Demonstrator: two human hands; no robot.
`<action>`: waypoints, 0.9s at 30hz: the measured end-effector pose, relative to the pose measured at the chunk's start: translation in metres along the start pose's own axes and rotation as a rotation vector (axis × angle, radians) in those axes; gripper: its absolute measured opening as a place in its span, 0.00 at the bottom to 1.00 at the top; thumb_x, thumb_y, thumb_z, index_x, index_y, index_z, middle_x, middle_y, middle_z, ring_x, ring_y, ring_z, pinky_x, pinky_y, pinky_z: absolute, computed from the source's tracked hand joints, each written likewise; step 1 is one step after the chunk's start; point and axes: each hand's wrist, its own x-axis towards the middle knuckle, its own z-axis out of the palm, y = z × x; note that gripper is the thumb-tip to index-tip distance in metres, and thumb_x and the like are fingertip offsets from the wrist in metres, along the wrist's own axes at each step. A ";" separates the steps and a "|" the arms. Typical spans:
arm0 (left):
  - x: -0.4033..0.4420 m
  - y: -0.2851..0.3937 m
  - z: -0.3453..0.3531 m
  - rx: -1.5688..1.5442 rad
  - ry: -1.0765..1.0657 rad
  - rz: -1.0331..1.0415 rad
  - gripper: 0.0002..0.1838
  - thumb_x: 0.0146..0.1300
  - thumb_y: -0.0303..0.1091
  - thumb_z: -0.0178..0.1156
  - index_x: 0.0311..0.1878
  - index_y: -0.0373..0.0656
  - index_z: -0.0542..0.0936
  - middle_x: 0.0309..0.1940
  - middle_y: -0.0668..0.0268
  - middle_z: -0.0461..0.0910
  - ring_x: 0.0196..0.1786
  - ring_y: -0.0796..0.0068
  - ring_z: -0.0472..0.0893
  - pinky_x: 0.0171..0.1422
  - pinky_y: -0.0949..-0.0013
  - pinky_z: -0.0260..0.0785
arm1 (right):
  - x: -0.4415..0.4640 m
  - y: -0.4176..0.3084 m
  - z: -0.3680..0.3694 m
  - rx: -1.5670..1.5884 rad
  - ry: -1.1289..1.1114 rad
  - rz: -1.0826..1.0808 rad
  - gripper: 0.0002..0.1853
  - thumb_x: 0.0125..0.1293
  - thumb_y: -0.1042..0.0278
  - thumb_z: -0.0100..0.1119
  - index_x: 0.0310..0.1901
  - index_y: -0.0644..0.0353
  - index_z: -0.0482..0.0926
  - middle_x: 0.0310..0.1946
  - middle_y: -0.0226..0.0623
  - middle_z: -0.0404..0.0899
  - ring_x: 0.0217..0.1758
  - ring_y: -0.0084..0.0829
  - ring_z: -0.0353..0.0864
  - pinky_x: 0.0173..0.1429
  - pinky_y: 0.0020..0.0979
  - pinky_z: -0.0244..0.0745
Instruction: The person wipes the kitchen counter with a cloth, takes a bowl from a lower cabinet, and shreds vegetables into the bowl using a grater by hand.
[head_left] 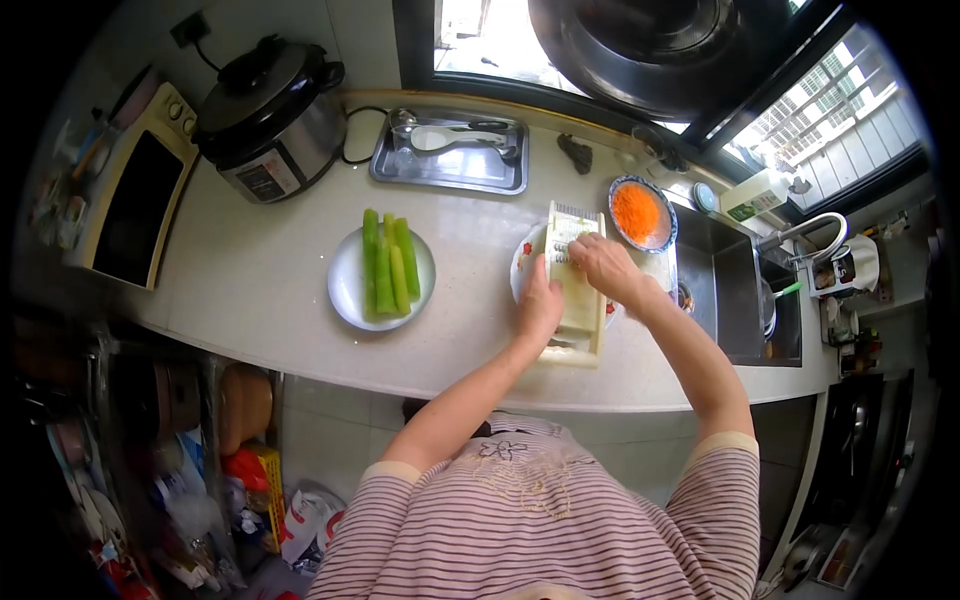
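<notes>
A pale cream grater (578, 330) lies lengthwise over a white plate with a red pattern (522, 258), near the counter's front edge. My left hand (541, 298) is closed on the grater's left edge. On the upper part of the grater, by its toothed section, my right hand (604, 266) is closed with its fingers bent down. Whatever it holds is hidden under the fingers. To the left, several peeled green stalks (384, 270) rest side by side on a white plate (343, 293). A blue-rimmed bowl (661, 240) of orange shreds (634, 212) stands just beyond my right hand.
A metal tray (385, 172) with a white rice paddle (432, 138) sits at the back. An electric pressure cooker (275, 130) and a microwave (140, 190) occupy the left side. On the right are the sink (715, 270), its faucet (815, 228) and a white bottle (757, 192).
</notes>
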 end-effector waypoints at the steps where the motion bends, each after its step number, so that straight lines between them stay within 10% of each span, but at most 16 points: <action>1: 0.001 0.001 -0.001 0.010 -0.007 -0.010 0.26 0.58 0.26 0.52 0.61 0.35 0.63 0.57 0.46 0.69 0.60 0.49 0.69 0.63 0.59 0.61 | 0.003 0.006 0.005 -0.010 0.034 -0.007 0.04 0.54 0.73 0.52 0.32 0.60 0.70 0.30 0.39 0.75 0.40 0.40 0.76 0.42 0.36 0.73; 27: 0.000 0.006 -0.003 0.009 -0.005 0.040 0.24 0.59 0.25 0.51 0.60 0.38 0.64 0.52 0.47 0.72 0.56 0.48 0.71 0.58 0.57 0.64 | -0.026 -0.011 0.011 -0.064 -0.020 -0.064 0.04 0.55 0.72 0.51 0.32 0.60 0.70 0.30 0.38 0.74 0.38 0.39 0.77 0.39 0.35 0.75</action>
